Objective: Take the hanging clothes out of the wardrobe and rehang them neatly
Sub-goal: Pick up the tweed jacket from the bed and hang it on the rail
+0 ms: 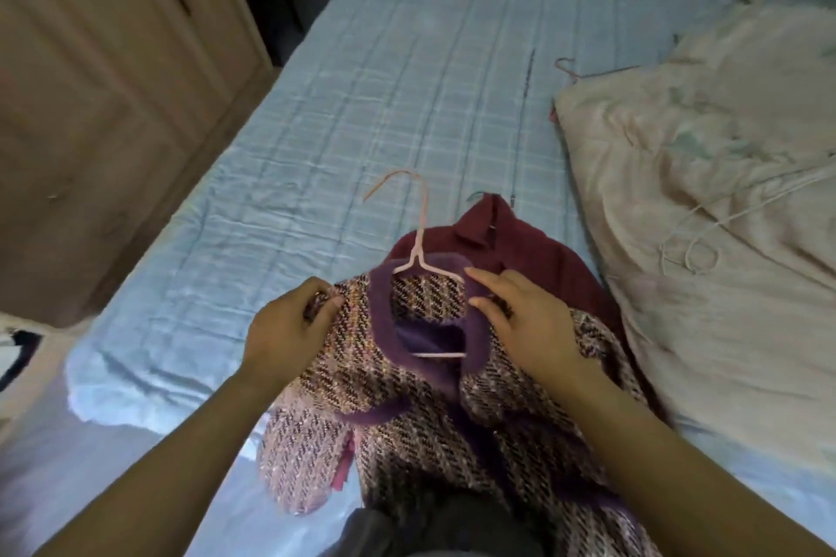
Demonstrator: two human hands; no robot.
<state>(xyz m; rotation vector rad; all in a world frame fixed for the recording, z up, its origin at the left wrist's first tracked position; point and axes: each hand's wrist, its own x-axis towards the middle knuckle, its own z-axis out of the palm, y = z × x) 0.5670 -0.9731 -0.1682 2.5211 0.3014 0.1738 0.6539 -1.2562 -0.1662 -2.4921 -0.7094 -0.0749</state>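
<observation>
The pink wire hanger (420, 240) could slip off one shoulder of the tweed jacket (452, 398) if the fabric were tugged unevenly, leaving it lopsided. The jacket lay at the near edge of the bed (362, 104), atop a maroon garment (534, 249). The left hand (289, 330), fingers curled, pinched the left shoulder fabric. The right hand (524, 321) seemed to nip the purple collar (384, 321) between thumb and outstretched forefinger.

The tweed jacket (452, 421) at the bed's near edge was rough, nubby woven cloth with a fuzzy purple trim (382, 330), on a smooth pink hanger (423, 217), seemingly coated wire. The maroon garment (534, 253) under it looked soft and felted, the bed cover (362, 81) quilted with a faint sheen, the wardrobe (90, 104) matt wood.
</observation>
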